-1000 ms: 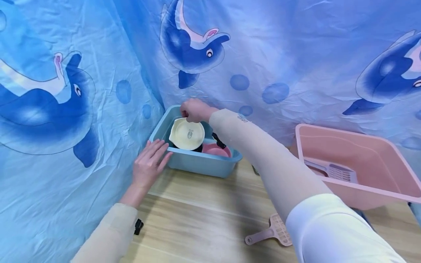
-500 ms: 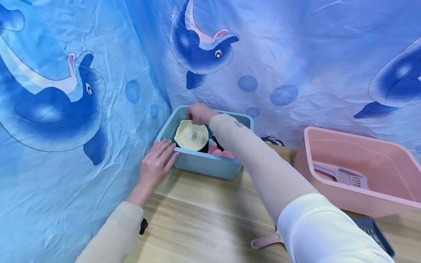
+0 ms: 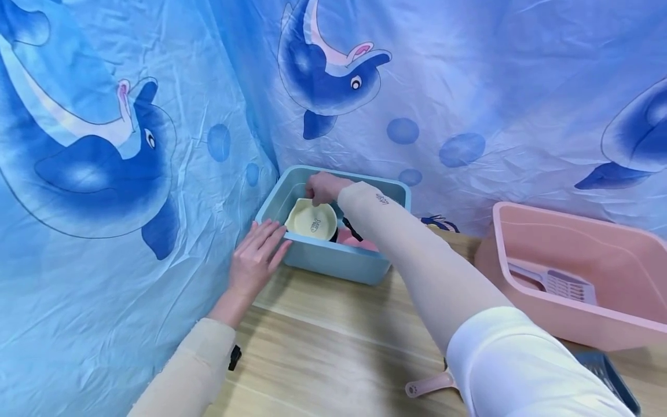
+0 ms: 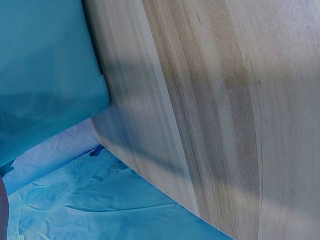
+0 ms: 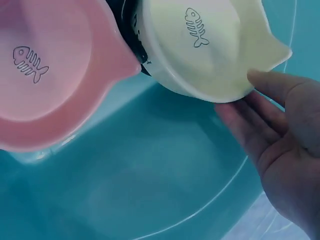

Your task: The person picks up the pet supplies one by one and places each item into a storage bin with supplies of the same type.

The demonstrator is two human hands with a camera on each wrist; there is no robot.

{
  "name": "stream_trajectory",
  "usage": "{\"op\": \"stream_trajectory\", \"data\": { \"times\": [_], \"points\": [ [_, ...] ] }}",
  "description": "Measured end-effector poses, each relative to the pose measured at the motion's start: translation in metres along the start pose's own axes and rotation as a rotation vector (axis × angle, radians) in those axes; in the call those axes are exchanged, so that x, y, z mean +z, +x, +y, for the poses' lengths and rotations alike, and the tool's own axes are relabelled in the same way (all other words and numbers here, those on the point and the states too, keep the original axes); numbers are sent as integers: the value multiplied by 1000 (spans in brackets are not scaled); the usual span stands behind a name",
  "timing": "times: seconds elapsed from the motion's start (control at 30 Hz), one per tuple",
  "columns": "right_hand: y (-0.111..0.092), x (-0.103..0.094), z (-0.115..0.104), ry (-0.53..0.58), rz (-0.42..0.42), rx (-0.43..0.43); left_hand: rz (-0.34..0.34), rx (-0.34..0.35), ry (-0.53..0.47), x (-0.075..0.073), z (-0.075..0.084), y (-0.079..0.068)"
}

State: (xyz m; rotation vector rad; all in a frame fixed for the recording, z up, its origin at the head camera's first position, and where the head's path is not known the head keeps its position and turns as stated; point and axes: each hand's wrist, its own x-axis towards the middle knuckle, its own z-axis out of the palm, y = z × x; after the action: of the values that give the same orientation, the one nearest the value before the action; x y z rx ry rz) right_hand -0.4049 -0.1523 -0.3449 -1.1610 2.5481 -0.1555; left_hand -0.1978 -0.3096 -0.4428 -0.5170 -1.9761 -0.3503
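Observation:
A light blue plastic bin (image 3: 333, 260) stands in the corner against the curtains. Inside it, my right hand (image 3: 325, 188) pinches the rim of a cream pet bowl (image 3: 312, 223) with pointed ears and a fishbone print. The right wrist view shows the thumb over that rim and the fingers underneath. A pink bowl (image 5: 55, 100) of the same shape lies beside it, with a dark item (image 5: 131, 35) partly hidden between and below them. My left hand (image 3: 255, 260) rests with extended fingers on the bin's near left rim; the left wrist view shows mainly the bin's outside (image 4: 45, 90).
To the right stands a larger pink bin (image 3: 578, 315) holding a purple-grey slotted litter scoop (image 3: 565, 286). A pink scoop (image 3: 429, 384) lies partly under my right arm on the wooden table (image 3: 323, 341). A dark slotted tool (image 3: 607, 370) lies at lower right. Dolphin-print curtains (image 3: 448, 69) hang behind and left.
The cream bowl has gone slightly lower into the blue bin, with my right hand moving down along with it. My left hand stays on the rim. The head view has shifted left a little.

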Motion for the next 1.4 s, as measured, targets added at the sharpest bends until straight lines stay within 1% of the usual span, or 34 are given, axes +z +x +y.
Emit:
{"op": "stream_trajectory", "data": {
  "times": [0.07, 0.13, 0.23, 0.3, 0.4, 0.53, 0.63, 0.77, 0.83, 0.97, 1.03, 1.17, 1.4],
  "points": [
    [-4, -6, 0, -3, -42, 29, 11, 3, -10, 2, 0, 2],
    [-7, -11, 3, -6, -87, 44, 3, -8, -15, 3, 0, 3],
    [-13, -21, 9, -8, -126, 54, -8, -20, -24, 5, -2, 3],
    [-22, -27, 13, 4, -136, 42, -18, -31, -31, 6, -4, 3],
    [-37, -35, 17, 52, -143, 12, -21, -39, -40, 5, -8, 2],
    [-66, -45, 19, 111, -141, -53, -11, -14, -39, 1, -16, 2],
    [-91, -50, 22, 128, -116, -94, 4, 2, -37, -1, -23, 1],
    [-127, -54, 28, 162, -71, -125, 33, -13, -39, -4, -31, -1],
    [-147, -56, 32, 157, -44, -127, 39, -17, -42, -6, -35, 0],
    [-187, -59, 39, 108, 27, -100, 29, -21, -53, -8, -44, 1],
    [-208, -59, 42, 108, 59, -85, 25, -26, -56, -9, -47, 2],
    [-240, -53, 47, 124, 113, -82, 26, -30, -52, -14, -53, 2],
    [-292, -30, 56, 79, 186, -39, 35, -46, -34, -19, -59, -2]
  ]
}}
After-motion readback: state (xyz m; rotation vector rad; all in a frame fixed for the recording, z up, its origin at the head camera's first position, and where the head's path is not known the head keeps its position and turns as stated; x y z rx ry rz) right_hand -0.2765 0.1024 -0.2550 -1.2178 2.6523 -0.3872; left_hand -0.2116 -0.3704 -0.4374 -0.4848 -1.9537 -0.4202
